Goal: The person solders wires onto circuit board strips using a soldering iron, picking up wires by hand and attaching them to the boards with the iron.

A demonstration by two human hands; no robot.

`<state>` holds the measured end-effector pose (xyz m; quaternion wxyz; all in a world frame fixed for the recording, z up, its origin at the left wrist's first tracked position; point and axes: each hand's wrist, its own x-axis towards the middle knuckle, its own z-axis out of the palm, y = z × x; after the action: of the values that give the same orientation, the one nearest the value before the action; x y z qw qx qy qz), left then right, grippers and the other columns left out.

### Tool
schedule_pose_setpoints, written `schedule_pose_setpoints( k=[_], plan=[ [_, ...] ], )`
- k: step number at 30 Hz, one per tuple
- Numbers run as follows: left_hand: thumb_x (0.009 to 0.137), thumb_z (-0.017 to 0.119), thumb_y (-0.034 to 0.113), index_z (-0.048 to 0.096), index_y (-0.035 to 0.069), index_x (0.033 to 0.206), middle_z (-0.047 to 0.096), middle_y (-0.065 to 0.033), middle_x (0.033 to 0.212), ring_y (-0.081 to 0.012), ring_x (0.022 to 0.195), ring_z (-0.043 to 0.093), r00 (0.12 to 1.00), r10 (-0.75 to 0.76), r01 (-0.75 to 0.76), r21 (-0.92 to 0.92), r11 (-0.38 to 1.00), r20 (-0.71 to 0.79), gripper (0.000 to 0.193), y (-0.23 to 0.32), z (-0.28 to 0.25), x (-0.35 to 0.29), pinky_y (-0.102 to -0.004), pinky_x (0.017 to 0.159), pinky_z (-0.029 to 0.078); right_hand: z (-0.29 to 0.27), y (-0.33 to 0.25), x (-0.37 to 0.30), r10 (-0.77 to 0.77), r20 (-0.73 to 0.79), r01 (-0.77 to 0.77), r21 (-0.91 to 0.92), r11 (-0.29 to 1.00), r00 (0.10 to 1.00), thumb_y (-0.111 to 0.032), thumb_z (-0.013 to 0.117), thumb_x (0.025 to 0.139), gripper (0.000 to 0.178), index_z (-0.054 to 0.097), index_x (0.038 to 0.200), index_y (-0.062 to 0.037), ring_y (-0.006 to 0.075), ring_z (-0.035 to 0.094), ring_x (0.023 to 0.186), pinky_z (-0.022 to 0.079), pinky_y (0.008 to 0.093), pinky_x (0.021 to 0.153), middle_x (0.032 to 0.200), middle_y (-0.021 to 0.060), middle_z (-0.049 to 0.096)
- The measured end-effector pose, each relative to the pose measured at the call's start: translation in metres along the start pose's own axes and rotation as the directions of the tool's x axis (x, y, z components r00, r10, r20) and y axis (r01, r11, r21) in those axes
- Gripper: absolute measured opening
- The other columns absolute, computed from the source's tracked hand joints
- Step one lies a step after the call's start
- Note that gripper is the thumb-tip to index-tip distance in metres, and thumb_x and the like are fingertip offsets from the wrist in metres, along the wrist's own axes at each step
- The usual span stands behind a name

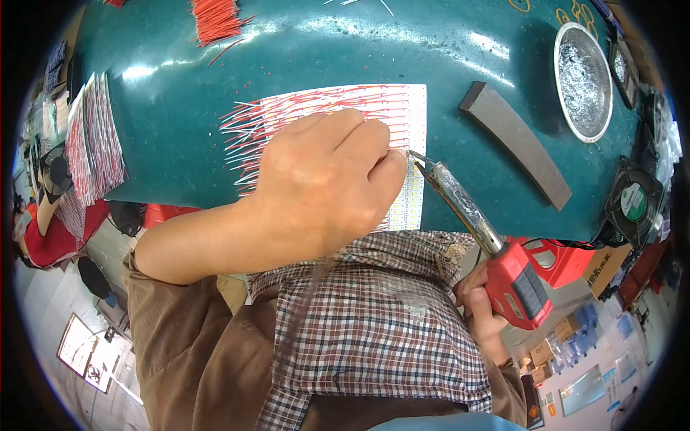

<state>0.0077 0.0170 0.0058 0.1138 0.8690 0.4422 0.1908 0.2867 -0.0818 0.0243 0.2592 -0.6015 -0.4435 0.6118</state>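
My left hand [327, 172] is closed over a white sheet of LED strips [417, 108] lying at the table's near edge. Its fingertips are tucked out of sight, so what they pinch does not show. Rows of thin red and white wires [241, 136] run across the sheet and fan out past its left side. In my right hand [480, 309] is a soldering gun [514, 280] with a red handle and a metal barrel. The gun points up and left, with its tip at the strips, just right of my left thumb.
A dark curved bar [517, 144] lies right of the sheet. Beyond it stands a round metal bowl [583, 82], with a small black fan [632, 201] at the table's right edge. Bundled wired strips [95, 140] hang at the left. Red wires [214, 21] lie at the back.
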Motion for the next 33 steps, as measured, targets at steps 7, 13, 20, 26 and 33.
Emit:
schedule_pose_setpoints(
  k=[7, 13, 20, 26, 33],
  plan=[
    [0.058, 0.064, 0.006, 0.067, 0.003, 0.086, 0.050, -0.0020, 0.066, -0.0154, 0.060, 0.053, 1.000, -0.012, 0.012, 0.007, 1.000, -0.005, 0.028, 0.001, -0.001, 0.002, -0.0273, 0.046, 0.042, 0.003, 0.001, 0.005, -0.082, -0.036, 0.081, -0.012, 0.997, 0.996, -0.023, 0.060, 0.083, 0.025, 0.046, 0.079, -0.0023, 0.0117, 0.038, 0.041, 0.034, 0.0244, 0.041, 0.054, 0.0033, 0.041],
    [0.058, 0.064, 0.006, 0.067, 0.002, 0.086, 0.050, -0.0021, 0.067, -0.0155, 0.059, 0.052, 1.000, 0.019, -0.019, -0.004, 1.000, -0.014, 0.028, -0.001, 0.000, 0.005, -0.0276, 0.046, 0.041, 0.002, -0.007, 0.016, -0.238, -0.118, 0.246, 0.060, 0.967, 0.964, -0.024, 0.059, 0.085, 0.026, 0.046, 0.081, -0.0016, 0.0075, 0.035, 0.038, 0.034, 0.0233, 0.036, 0.058, 0.0026, 0.041],
    [0.060, 0.064, 0.006, 0.064, 0.004, 0.079, 0.047, -0.0028, 0.067, -0.0174, 0.062, 0.051, 1.000, -0.005, 0.005, 0.003, 1.000, -0.022, 0.019, 0.003, -0.004, 0.004, -0.0297, 0.051, 0.042, -0.022, -0.030, 0.047, -0.578, -0.312, 0.635, 0.125, 0.762, 0.754, -0.016, 0.053, 0.088, 0.018, 0.045, 0.092, -0.0001, 0.0072, 0.035, 0.041, 0.033, 0.0206, 0.039, 0.079, 0.0086, 0.045],
    [0.064, 0.063, 0.007, 0.062, 0.004, 0.077, 0.045, -0.0037, 0.067, -0.0187, 0.064, 0.050, 0.998, -0.007, 0.006, -0.005, 1.000, -0.070, 0.013, 0.003, 0.001, 0.001, -0.0310, 0.050, 0.041, -0.030, -0.028, 0.064, -0.522, -0.578, 0.513, -0.197, 0.835, 0.627, -0.007, 0.052, 0.090, 0.018, 0.052, 0.105, 0.0035, 0.0051, 0.033, 0.043, 0.032, 0.0216, 0.043, 0.062, 0.0009, 0.044],
    [0.062, 0.060, 0.010, 0.057, 0.006, 0.070, 0.043, -0.0050, 0.069, -0.0193, 0.065, 0.049, 0.999, -0.033, 0.033, -0.011, 0.999, -0.011, 0.009, -0.001, -0.002, 0.002, -0.0319, 0.049, 0.042, -0.025, -0.028, 0.053, -0.496, -0.536, 0.522, -0.118, 0.845, 0.683, -0.006, 0.050, 0.091, 0.017, 0.054, 0.105, 0.0031, 0.0047, 0.034, 0.043, 0.032, 0.0208, 0.042, 0.066, 0.0038, 0.048]
  ],
)
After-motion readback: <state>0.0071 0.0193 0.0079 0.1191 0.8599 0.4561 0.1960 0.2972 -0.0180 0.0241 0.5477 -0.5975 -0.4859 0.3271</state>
